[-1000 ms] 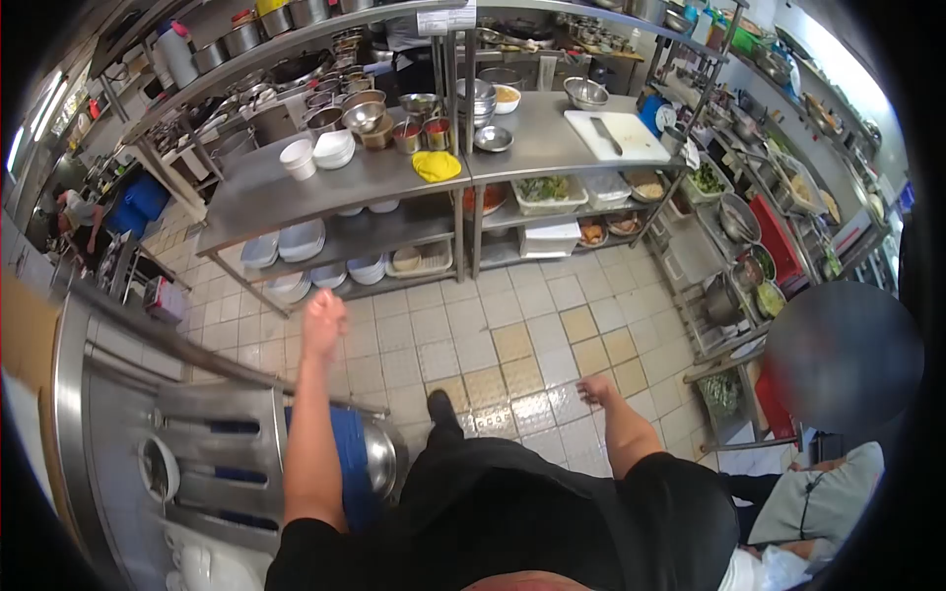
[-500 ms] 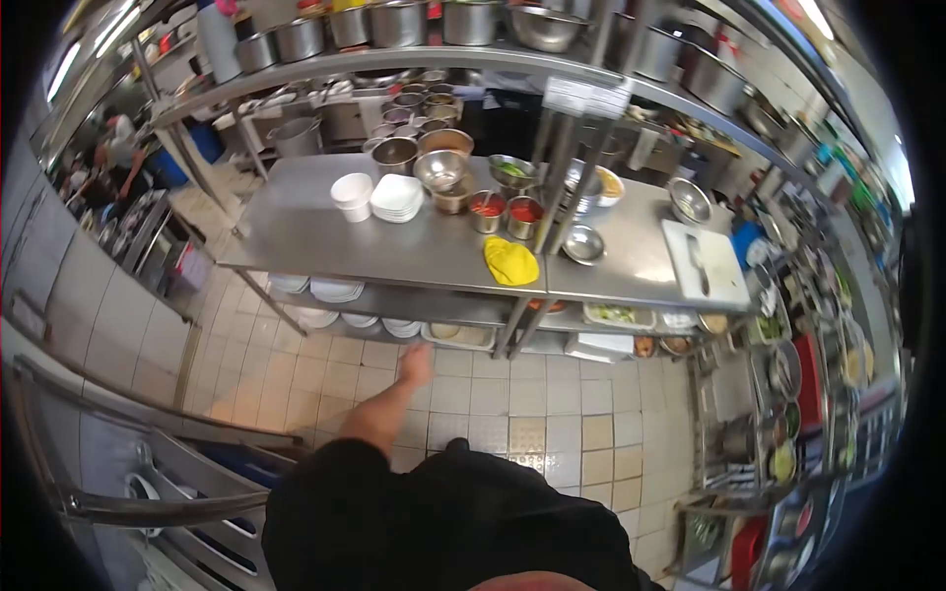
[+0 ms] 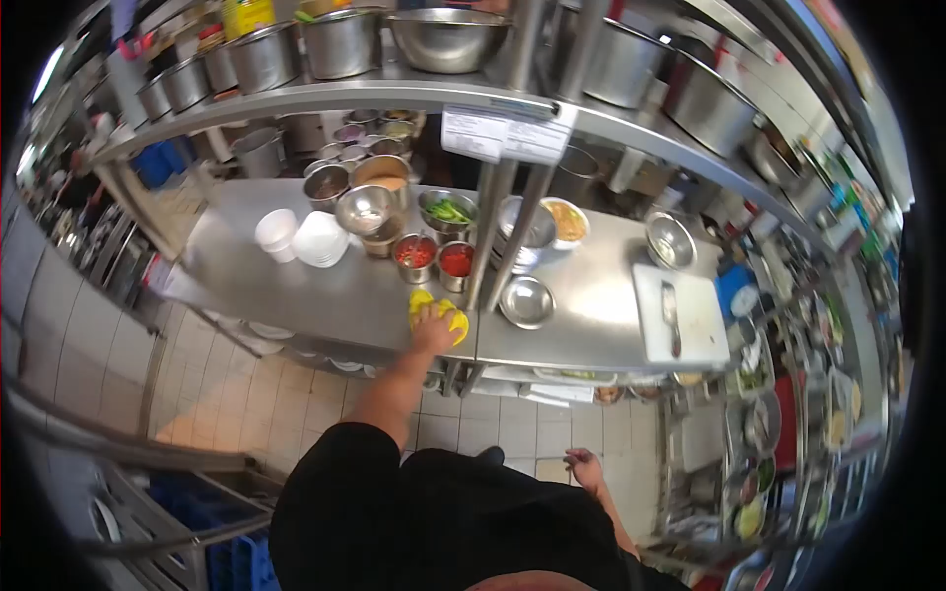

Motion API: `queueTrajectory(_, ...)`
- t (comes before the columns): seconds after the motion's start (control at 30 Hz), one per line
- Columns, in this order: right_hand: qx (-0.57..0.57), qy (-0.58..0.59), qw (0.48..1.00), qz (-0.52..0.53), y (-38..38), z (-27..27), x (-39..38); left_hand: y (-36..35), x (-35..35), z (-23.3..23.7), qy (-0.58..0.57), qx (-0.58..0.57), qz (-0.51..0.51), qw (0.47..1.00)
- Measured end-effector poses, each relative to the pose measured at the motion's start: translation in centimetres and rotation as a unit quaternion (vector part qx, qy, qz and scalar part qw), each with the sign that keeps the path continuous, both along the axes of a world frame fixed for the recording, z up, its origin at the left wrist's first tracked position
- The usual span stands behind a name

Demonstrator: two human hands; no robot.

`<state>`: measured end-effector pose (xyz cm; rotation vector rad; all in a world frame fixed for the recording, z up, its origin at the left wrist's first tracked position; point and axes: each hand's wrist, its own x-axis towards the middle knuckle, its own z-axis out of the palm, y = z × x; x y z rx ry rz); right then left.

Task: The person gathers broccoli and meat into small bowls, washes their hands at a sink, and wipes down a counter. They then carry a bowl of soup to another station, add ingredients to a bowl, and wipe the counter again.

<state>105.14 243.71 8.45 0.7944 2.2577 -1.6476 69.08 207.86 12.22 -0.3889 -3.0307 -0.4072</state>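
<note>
My left hand reaches to the front edge of the steel worktable. Its fingers are closed over a crumpled yellow cloth that lies on the tabletop. Just behind the cloth stand two small steel pots, one of chopped red pieces and one of red sauce. To the right of the table's upright sits a shallow steel bowl. My right hand hangs low in front of my body over the floor, fingers loosely bent and apart, with nothing visible in it.
White square dishes and white tubs stand on the left. A knife lies on a white cutting board at the right. Overhead runs a shelf of pots, carried by steel posts. Racks of containers line the right side.
I have come closer to the table. My left hand has risen from over the floor and taken hold of the yellow cloth. My right hand has come into view.
</note>
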Motion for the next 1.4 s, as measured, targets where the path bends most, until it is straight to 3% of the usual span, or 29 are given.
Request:
queueTrajectory(0.07,-0.087,0.021,0.996,0.029,-1.0,5.1,-7.6,0.7,-1.0,-0.9,-0.030,-0.028,0.023,0.999)
queueTrajectory(0.13,-0.177,-0.004,0.981,0.081,-2.4,8.4,-13.9,1.7,-1.1,1.7,-0.179,0.130,0.087,0.971)
queueTrajectory(0.2,-0.256,-0.070,0.951,0.157,-4.0,10.2,-19.7,3.1,1.2,5.2,-0.125,0.195,0.098,0.968)
queueTrajectory(0.27,-0.395,-0.161,0.894,0.133,-6.8,10.3,-24.7,4.8,3.5,4.1,0.000,0.366,-0.026,0.930)
queueTrajectory(0.3,-0.455,-0.209,0.858,0.111,-8.1,10.1,-26.4,5.6,5.4,5.3,0.042,0.368,-0.075,0.926)
queueTrajectory(0.33,-0.549,-0.162,0.816,0.079,-9.7,8.8,-28.1,6.9,7.1,6.7,0.082,0.367,-0.129,0.917)
queueTrajectory(0.43,-0.706,-0.154,0.671,0.168,-13.2,5.7,-31.8,10.1,8.7,6.3,0.098,0.293,-0.199,0.930)
queueTrajectory(0.53,-0.673,-0.153,0.701,0.177,-14.6,7.7,-34.0,7.0,5.9,4.9,0.123,0.231,-0.190,0.946)
queueTrajectory(0.6,-0.753,-0.212,0.603,0.156,-14.1,8.8,-34.2,5.0,4.7,3.5,0.284,0.106,-0.176,0.937)
queueTrajectory(0.63,-0.787,-0.241,0.550,0.143,-13.8,9.7,-34.2,4.4,4.4,4.3,0.259,0.124,-0.123,0.950)
queueTrajectory(0.67,-0.735,-0.250,0.606,0.173,-13.3,13.5,-33.9,4.1,3.8,5.2,0.235,0.142,-0.071,0.959)
queueTrajectory(0.73,-0.683,-0.226,0.649,0.248,-10.6,15.3,-34.7,3.5,1.7,3.5,0.218,0.163,0.029,0.962)
queueTrajectory(0.8,-0.625,-0.205,0.684,0.315,-6.2,16.5,-35.3,4.4,1.4,5.8,0.159,0.145,0.118,0.969)
queueTrajectory(0.87,-0.654,-0.135,0.647,0.367,0.5,13.5,-36.6,5.7,2.2,5.7,0.213,0.056,0.195,0.956)
queueTrajectory(0.9,-0.661,-0.099,0.635,0.388,4.8,12.5,-36.8,6.2,2.9,4.1,0.223,0.090,0.235,0.942)
queueTrajectory(0.93,-0.621,-0.105,0.723,0.282,8.7,13.1,-36.8,6.7,3.8,2.0,0.227,0.127,0.272,0.926)
queueTrajectory(1.0,-0.517,0.028,0.812,0.269,17.0,11.6,-39.5,8.9,7.3,2.7,0.207,0.222,0.309,0.901)
queueTrajectory(1.03,-0.482,0.084,0.849,0.199,19.1,13.1,-40.6,10.0,9.4,2.9,0.217,0.231,0.322,0.892)
queueTrajectory(1.13,-0.520,0.183,0.826,0.121,26.7,11.1,-48.1,11.9,16.0,-0.8,0.179,0.236,0.413,0.862)
queueTrajectory(1.17,-0.510,0.192,0.835,0.075,28.3,10.4,-50.6,12.4,18.5,-2.1,0.169,0.249,0.440,0.846)
queueTrajectory(1.2,-0.405,0.183,0.895,0.026,28.9,11.0,-52.4,12.7,21.1,-3.3,0.141,0.254,0.462,0.838)
queueTrajectory(1.4,-0.247,0.119,0.947,0.170,27.1,7.3,-66.6,14.5,34.0,-6.4,-0.028,0.258,0.594,0.762)
